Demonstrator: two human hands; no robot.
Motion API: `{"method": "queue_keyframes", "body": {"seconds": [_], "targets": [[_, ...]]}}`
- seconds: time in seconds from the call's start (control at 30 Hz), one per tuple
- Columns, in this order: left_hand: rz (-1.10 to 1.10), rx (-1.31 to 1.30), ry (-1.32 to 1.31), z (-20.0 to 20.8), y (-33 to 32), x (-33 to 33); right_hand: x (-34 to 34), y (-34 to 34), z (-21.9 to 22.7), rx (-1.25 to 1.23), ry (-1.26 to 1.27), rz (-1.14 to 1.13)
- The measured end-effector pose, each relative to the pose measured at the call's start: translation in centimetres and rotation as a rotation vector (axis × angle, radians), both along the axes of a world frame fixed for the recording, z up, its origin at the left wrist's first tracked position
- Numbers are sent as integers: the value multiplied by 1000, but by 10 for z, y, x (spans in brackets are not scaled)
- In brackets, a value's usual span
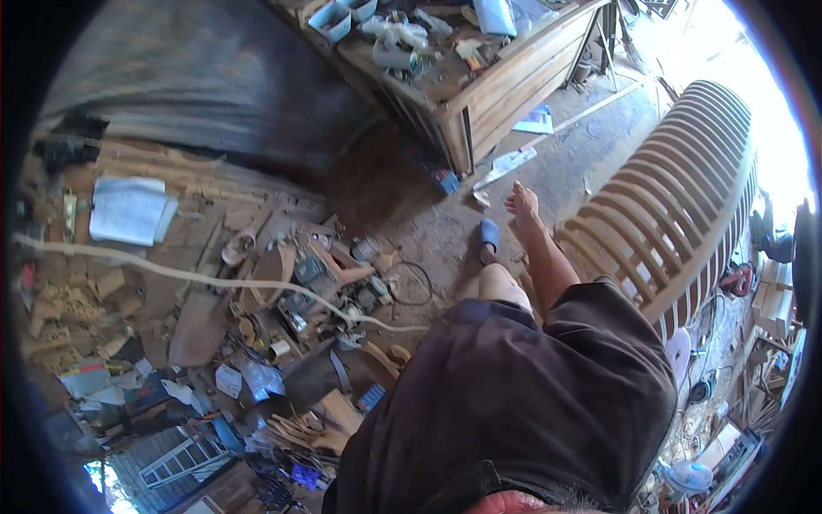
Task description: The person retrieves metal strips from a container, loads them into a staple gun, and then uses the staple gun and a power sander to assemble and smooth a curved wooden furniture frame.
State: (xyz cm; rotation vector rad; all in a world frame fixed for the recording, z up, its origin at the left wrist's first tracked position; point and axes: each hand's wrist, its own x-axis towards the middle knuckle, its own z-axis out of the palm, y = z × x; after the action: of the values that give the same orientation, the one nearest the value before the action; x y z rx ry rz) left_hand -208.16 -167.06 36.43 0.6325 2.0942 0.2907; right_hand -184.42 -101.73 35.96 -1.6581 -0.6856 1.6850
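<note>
My right hand point(522, 204) reaches forward from a dark short sleeve, with its arm bare. Its fingers look loosely bent and apart, and nothing shows in them. Beside that arm, on the right, stands a long curved frame of pale wooden slats point(676, 184); the hand is clear of it. Below the hand is a foot in a blue clog point(489, 233) on the dusty floor. My left hand is out of sight, and the dark shirt point(522, 394) covers much of the lower view.
Ahead stands a wooden cabinet point(505, 111) with a cluttered top. White scraps point(505, 167) lie by its base. Tools and wood offcuts pile up on the left, crossed by a pale hose point(205, 278). Papers point(128, 210) lie farther left. Stacked boards point(773, 300) are at far right.
</note>
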Motion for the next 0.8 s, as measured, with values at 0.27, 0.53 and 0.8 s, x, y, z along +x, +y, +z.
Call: {"method": "queue_keyframes", "body": {"seconds": [0.27,0.53,0.8], "targets": [[717,352,-212,92,246,-71,-77,236,-38,214,-433,152],[543,353,-66,152,433,-128,-104,294,-47,291,-640,119],[378,174,-282,66,408,-159,-111,284,-33,236,-611,432]]}}
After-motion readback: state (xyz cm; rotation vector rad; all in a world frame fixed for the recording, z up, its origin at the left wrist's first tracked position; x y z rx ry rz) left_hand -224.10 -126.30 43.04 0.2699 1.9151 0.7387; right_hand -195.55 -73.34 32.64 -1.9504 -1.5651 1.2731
